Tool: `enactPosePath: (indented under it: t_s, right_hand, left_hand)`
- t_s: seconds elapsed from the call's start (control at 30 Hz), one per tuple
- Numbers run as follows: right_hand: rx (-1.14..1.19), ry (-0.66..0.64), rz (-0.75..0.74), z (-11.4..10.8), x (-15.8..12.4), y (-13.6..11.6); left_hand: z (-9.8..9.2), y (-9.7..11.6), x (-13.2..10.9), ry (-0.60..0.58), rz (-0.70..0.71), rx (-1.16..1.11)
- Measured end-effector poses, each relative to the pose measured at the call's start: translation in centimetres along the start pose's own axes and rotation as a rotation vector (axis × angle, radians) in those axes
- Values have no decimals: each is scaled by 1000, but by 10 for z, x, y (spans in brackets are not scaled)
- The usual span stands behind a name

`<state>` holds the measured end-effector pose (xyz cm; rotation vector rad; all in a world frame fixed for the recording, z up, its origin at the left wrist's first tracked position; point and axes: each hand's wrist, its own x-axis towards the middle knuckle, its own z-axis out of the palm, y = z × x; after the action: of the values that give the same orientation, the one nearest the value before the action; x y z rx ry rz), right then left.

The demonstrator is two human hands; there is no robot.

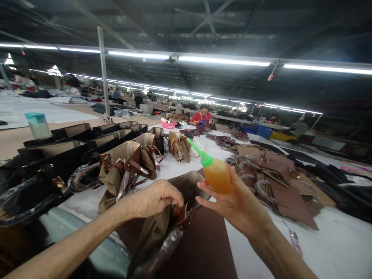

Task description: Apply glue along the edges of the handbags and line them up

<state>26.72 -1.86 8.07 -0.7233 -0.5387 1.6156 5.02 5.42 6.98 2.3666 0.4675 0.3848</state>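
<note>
My right hand (232, 207) holds up a squeeze bottle (218, 176) of amber liquid with a bright green cap and long nozzle, which tilts up to the left. Its thumb lies along the bottle's side, with some fingers spread beneath. Below and left of it, an unfinished brown handbag (206, 240) is open towards me, its olive-tan lining (155, 232) folded out. My left hand (159, 197) is closed at the bag's mouth, its curled fingers gripping the lining's upper edge. The fingertips are partly hidden. A plastic-wrapped handle (170, 244) hangs at the bag's front.
Black handbags (55, 155) and tan-lined bags (128, 155) stand in rows on the left. Flat brown bag pieces (290, 193) are heaped on the right, near small scissors (295, 236). A teal-lidded bottle (37, 126) stands far left. A co-worker in red (202, 118) sits across the table.
</note>
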Motion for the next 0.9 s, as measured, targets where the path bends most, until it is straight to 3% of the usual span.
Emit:
enactPosePath:
  t_s: [0.13, 0.33, 0.5, 0.67, 0.73, 0.9]
  right_hand:
    - [-2, -26, 32, 9, -1, 4]
    - [-13, 70, 34, 11, 16, 18]
    - [-27, 128, -8, 13, 26, 18]
    - [-56, 146, -46, 16, 25, 20]
    - [-64, 151, -57, 17, 23, 22]
    - [-53, 162, -67, 17, 23, 25]
  left_hand:
    - [-4, -4, -25, 13, -1, -22]
    - [24, -23, -53, 350, -148, 110]
    - [28, -18, -57, 576, -448, -4]
    - [24, -10, -36, 513, -790, 186]
    - [18, -11, -25, 452, -858, 276]
    - [-5, -21, -3, 93, -921, 291]
